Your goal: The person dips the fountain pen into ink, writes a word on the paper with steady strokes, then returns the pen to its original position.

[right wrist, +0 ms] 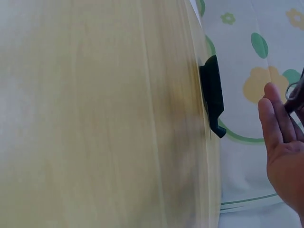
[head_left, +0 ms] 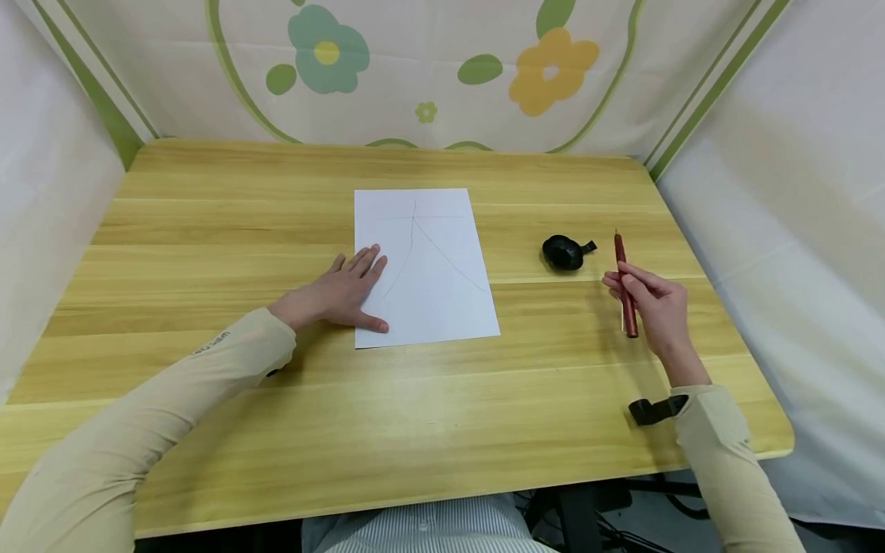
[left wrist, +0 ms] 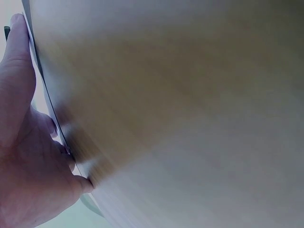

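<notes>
A white sheet of paper [head_left: 442, 307] lies on the wooden table, with thin curved and straight lines drawn on its upper part. My left hand [head_left: 346, 290] rests on the sheet's left edge, fingers and thumb spread. To the right, my right hand [head_left: 660, 307] pinches a dark red pen [head_left: 628, 311], held tip away from me above the table. Only part of that pen [right wrist: 295, 99] shows at the border of the right wrist view. Just left of the right hand sits a round black object [head_left: 563, 253] with a short tab; its kind is unclear.
The light wooden table [head_left: 429, 430] has its front edge near my body. White cloth with printed flowers [head_left: 429, 69] hangs behind it, and plain white cloth hangs at both sides. A black strap [head_left: 657, 410] sits on my right wrist.
</notes>
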Demonstrator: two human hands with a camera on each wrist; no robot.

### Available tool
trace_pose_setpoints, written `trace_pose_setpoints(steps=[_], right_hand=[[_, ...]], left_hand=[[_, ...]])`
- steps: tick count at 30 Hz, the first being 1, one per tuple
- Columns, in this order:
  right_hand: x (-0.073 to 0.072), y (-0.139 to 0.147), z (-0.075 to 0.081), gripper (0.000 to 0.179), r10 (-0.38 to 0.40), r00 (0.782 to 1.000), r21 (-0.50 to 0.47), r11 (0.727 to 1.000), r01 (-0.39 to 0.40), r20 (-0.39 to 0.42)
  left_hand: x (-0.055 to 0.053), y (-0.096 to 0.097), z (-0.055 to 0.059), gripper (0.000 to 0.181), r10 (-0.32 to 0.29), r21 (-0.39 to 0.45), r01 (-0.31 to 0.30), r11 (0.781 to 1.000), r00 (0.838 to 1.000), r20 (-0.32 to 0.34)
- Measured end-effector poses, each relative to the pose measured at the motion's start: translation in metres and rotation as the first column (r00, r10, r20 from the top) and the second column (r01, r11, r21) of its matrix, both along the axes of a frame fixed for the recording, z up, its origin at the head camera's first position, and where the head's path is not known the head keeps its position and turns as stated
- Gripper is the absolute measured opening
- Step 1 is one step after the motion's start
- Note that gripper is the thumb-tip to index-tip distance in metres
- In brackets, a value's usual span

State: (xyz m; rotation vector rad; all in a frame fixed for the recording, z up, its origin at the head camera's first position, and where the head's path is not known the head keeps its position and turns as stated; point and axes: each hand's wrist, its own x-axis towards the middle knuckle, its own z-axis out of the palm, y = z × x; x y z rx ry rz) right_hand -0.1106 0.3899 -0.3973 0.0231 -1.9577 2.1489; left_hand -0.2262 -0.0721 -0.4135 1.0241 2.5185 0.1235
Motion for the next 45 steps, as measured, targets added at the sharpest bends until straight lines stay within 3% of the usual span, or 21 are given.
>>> trace_pose_setpoints(steps=[4,7,9,12,15,17,20,35,39,45], right_hand=[[-0.003,0.0,-0.001,0.024,-0.066,0.997,0.108,0.992,0.063,0.027],[-0.007,0.001,0.0,0.019,-0.141,0.985,0.299,0.949,0.104,0.104],[-0.012,0.003,0.002,0.018,-0.19,0.968,0.473,0.876,0.092,0.163],[-0.02,0.005,0.004,0.026,-0.233,0.949,0.702,0.712,0.018,0.211],[-0.026,0.005,0.006,0.034,-0.249,0.944,0.824,0.565,-0.039,0.215],[-0.03,0.003,0.007,0.035,-0.261,0.942,0.867,0.496,-0.055,0.209],[-0.034,0.0,0.006,0.035,-0.278,0.941,0.898,0.437,-0.056,0.194],[-0.045,-0.004,-0.007,0.029,-0.301,0.943,0.95,0.31,-0.045,0.143],[-0.047,-0.005,-0.009,0.029,-0.311,0.939,0.953,0.3,-0.052,0.149],[-0.049,-0.006,-0.009,0.034,-0.315,0.932,0.948,0.31,-0.075,0.177]], left_hand=[[-0.001,0.0,0.0,0.116,-0.001,-0.002,0.001,1.0,1.0,0.002],[-0.001,0.0,0.0,0.116,0.0,0.0,0.0,1.0,1.0,0.005],[-0.001,0.0,0.0,0.116,0.001,0.001,-0.001,1.0,1.0,0.006],[-0.001,0.0,-0.001,0.116,0.001,0.002,-0.001,1.0,1.0,0.006],[-0.001,0.0,-0.001,0.116,0.002,0.001,-0.002,1.0,1.0,0.007],[-0.001,0.0,-0.001,0.116,0.002,0.0,-0.001,1.0,1.0,0.004],[-0.001,0.0,-0.001,0.116,0.002,-0.001,-0.002,1.0,1.0,0.004],[0.0,0.001,0.0,0.117,0.003,-0.007,-0.003,1.0,1.0,0.003],[0.0,0.001,0.001,0.116,0.008,-0.013,-0.007,1.0,1.0,0.01],[0.001,0.0,0.002,0.116,0.01,-0.014,-0.01,1.0,1.0,0.003]])
